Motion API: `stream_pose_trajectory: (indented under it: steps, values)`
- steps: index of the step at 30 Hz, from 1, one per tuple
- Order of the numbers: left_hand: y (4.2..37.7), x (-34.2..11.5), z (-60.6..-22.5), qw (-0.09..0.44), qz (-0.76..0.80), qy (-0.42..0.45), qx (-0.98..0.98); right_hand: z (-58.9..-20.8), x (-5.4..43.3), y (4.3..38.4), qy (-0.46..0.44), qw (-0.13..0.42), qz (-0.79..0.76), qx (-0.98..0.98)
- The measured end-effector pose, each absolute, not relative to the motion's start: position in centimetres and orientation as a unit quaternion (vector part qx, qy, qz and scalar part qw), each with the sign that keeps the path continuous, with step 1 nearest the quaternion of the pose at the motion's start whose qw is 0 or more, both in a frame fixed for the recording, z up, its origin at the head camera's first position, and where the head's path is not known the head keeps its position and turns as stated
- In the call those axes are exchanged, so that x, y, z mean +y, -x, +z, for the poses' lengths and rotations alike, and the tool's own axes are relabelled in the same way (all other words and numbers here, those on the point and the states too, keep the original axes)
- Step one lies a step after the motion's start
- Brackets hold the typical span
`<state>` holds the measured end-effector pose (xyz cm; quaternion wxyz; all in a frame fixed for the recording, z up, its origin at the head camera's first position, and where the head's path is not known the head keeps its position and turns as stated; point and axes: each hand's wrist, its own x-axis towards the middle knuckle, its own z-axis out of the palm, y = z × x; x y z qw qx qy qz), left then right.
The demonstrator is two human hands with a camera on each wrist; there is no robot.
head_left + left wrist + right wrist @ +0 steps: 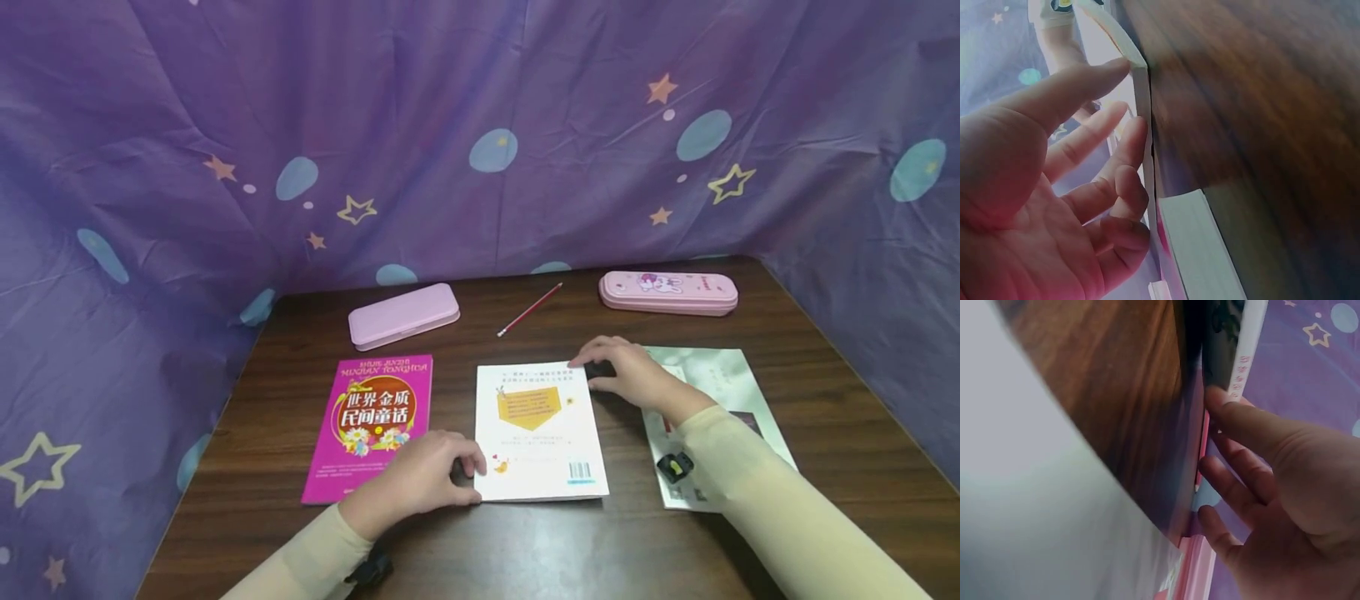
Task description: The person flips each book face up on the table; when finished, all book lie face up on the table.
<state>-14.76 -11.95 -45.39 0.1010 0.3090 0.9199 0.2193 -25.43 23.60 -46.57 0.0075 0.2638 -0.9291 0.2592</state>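
Note:
A white book lies flat with its printed back cover and barcode facing up. My left hand holds its lower left corner, thumb low and curved fingers along the left edge. Diagonally across, my right hand grips the upper right corner between thumb and fingers. In the left wrist view, the left thumb and fingertips meet the page edges of the white book. In the right wrist view, the right thumb touches the lettered spine of the white book; the index fingertip is hidden behind it.
A magenta book lies left, partly under my left hand. A pale green book lies right, beneath my right forearm. Toward the back are a plain pink pencil case, a red pencil and a pink rabbit pencil case. A purple curtain hangs behind.

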Motion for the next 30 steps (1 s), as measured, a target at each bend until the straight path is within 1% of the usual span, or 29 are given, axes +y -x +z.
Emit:
stream_pose_trajectory:
  steps: [6,10,15,18,21,25,30]
  values:
    - [14.5,-11.8,-45.6,0.105,0.198,-0.295,0.929,-46.9,23.9,25.5,-0.279,-0.002,0.31,-0.909]
    - [14.3,-11.8,-45.7,0.092,0.196,-0.289,0.933,-46.7,24.0,25.3,-0.286,-0.005,0.307,-0.908]
    - [14.4,-12.5,-45.4,0.037,0.212,-0.291,0.932,-46.1,24.2,25.3,-0.299,0.022,0.278,-0.913]
    - [14.4,-13.0,-45.2,0.005,0.219,-0.289,0.932,-46.1,24.3,25.5,-0.319,0.047,0.296,-0.899]
    - [14.3,-13.4,-45.1,-0.014,0.227,-0.285,0.931,-46.3,24.4,25.8,-0.332,0.068,0.326,-0.882]
    - [14.4,-13.9,-45.1,-0.038,0.248,-0.273,0.929,-46.3,24.6,25.9,-0.32,0.098,0.356,-0.873]
    - [14.7,-14.3,-44.8,-0.104,0.287,-0.249,0.919,-45.5,24.6,25.9,-0.285,0.136,0.39,-0.865]
